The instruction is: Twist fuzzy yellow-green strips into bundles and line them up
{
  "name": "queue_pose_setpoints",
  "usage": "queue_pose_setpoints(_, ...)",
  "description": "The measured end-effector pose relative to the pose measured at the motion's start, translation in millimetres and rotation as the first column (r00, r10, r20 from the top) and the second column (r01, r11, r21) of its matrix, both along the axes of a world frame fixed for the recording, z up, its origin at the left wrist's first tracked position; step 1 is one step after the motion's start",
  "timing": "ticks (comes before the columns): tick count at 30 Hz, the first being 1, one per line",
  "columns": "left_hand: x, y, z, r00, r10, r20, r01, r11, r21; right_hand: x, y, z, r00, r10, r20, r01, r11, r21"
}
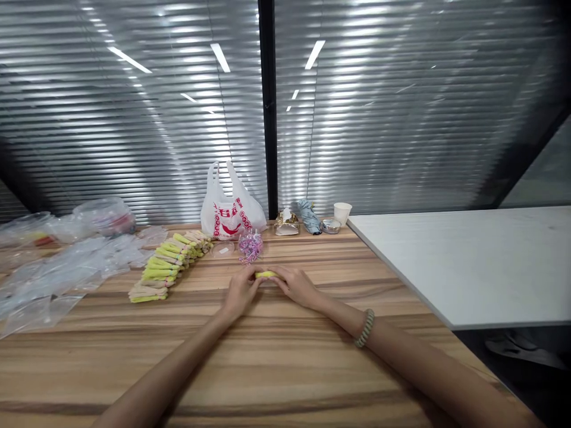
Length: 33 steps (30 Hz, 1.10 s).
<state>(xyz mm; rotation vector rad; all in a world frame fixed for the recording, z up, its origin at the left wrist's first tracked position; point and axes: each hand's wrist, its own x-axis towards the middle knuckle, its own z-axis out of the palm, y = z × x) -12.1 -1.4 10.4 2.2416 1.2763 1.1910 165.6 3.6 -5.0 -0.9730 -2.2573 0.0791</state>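
A small yellow bundle (266, 274) lies crosswise between my two hands, just above the wooden table (267, 368). My left hand (242, 289) has its fingers closed on the bundle's left end. The right end is pinched by my right hand (298, 285), whose forearm wears a coiled band. Behind my hands is a clear container of pink and purple bands (250, 245), with a clear round lid (222, 249) beside it. To the left, a long row of yellow and beige bundles (172, 261) runs back across the table.
Clear plastic bags (66, 261) cover the left side. A white carrier bag (232, 211) stands at the back, with a gold tissue pack (286, 223), a blue folded item (309, 217), a round tin (331, 226) and a paper cup (342, 213) to its right. A white table (482, 261) adjoins at right.
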Motion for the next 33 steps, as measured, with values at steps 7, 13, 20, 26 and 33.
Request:
queue_pose_setpoints(7,-1,4,-1.3,0.997,0.067,0.033,-0.067,0.998,-0.007,0,3,-2.0,0.986,-0.164,0.025,0.163,0.986,0.036)
queue_pose_setpoints(13,-1,5,-0.8,0.982,0.02,0.186,0.003,0.992,-0.126,1,3,-0.1,0.984,-0.169,0.054,0.167,0.985,0.05)
queue_pose_setpoints(20,-1,8,-1.4,0.936,-0.004,0.353,0.1,0.962,-0.254,0,1,2.6,0.985,-0.153,0.084,0.147,0.987,0.071)
queue_pose_setpoints(26,-5,12,-3.4,0.918,0.011,0.397,0.112,0.952,-0.286,-2,1,2.1,0.995,-0.078,0.067,0.074,0.996,0.049)
queue_pose_setpoints(33,-4,13,-2.8,0.853,0.062,0.519,0.118,0.944,-0.308,0,5,-1.4,0.995,-0.088,0.048,0.086,0.996,0.039)
